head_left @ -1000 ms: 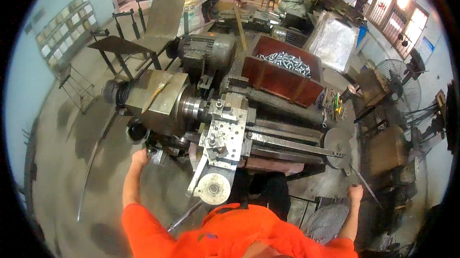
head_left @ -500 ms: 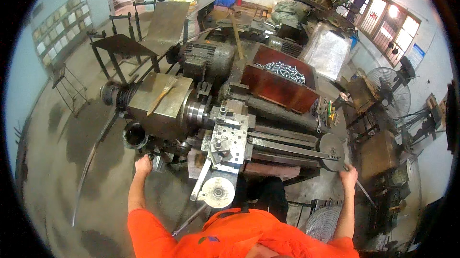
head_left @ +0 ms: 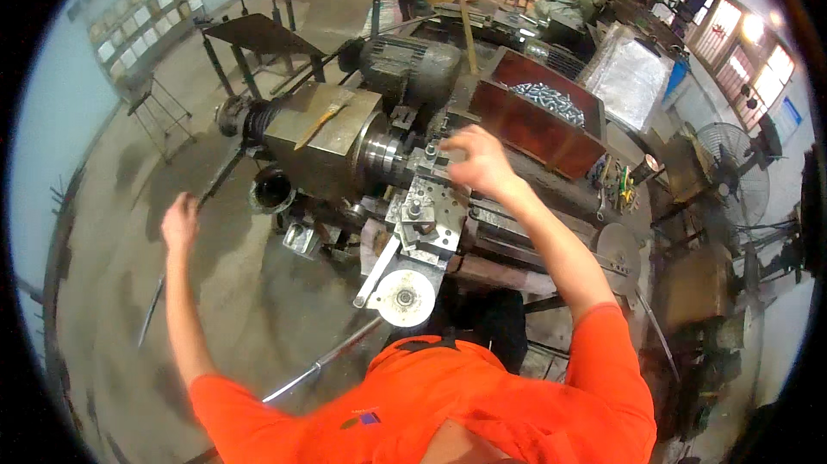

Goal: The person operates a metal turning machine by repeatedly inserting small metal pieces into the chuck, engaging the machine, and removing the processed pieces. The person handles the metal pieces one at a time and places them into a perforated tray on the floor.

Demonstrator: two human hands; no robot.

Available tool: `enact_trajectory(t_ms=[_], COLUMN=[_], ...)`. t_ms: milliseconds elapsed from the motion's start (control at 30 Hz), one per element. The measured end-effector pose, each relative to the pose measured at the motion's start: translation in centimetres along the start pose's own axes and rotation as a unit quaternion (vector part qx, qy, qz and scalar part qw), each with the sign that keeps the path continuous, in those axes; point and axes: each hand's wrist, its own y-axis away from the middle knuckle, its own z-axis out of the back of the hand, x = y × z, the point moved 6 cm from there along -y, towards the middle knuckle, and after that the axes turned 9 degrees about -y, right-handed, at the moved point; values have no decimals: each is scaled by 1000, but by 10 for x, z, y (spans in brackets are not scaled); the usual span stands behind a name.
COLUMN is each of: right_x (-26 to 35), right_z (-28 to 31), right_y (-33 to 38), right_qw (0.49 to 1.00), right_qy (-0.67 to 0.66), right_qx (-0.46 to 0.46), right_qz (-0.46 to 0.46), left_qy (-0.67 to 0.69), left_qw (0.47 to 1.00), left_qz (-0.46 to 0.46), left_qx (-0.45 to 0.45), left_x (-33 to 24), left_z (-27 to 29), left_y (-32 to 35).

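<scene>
A lathe-like machine fills the middle, with a steel chuck (head_left: 381, 155) and a tool post block (head_left: 428, 221) bolted on its slide. My right hand (head_left: 478, 161) is over the far end of that block, right of the chuck. Its fingers are bent and apart, slightly blurred, with nothing seen in them. My left hand (head_left: 180, 219) is out to the left, closed over a long metal lever (head_left: 223, 173) that runs from the headstock down toward the floor. Below the block is a pale round handwheel (head_left: 406, 298). A flat steel arm (head_left: 377, 271) lies beside the handwheel.
A dark red box (head_left: 538, 132) of shiny metal bolts stands behind the slide. On the headstock lies a brush (head_left: 320, 126). Behind it sits a ribbed motor (head_left: 410, 68). Hand tools (head_left: 616, 184) and a standing fan (head_left: 730, 173) are at right, a stool (head_left: 155, 111) at left.
My right hand has left the round disc at the right and moved to beside the chuck. My left hand has moved left from the machine's front onto the lever. The view has shifted.
</scene>
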Motion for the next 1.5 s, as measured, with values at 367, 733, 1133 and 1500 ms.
enact_trajectory(t_ms=[367, 733, 1133, 1500], right_x=[-5, -22, -112, -36], right_z=[-105, 1, 169, 203], right_y=[-51, -35, 122, 636], right_qw=[940, 985, 965, 661], right_qy=[151, 110, 38, 97], right_qx=[288, 50, -217, -287], right_qz=[-102, -124, -140, -687], left_qy=[-112, -90, 284, 246], left_qw=[964, 981, 920, 901], left_qz=[217, 118, 64, 116], left_qx=[109, 128, 263, 338], left_x=[62, -5, 1, 52], left_z=[-18, 2, -105, -161], left_y=[130, 153, 44, 60])
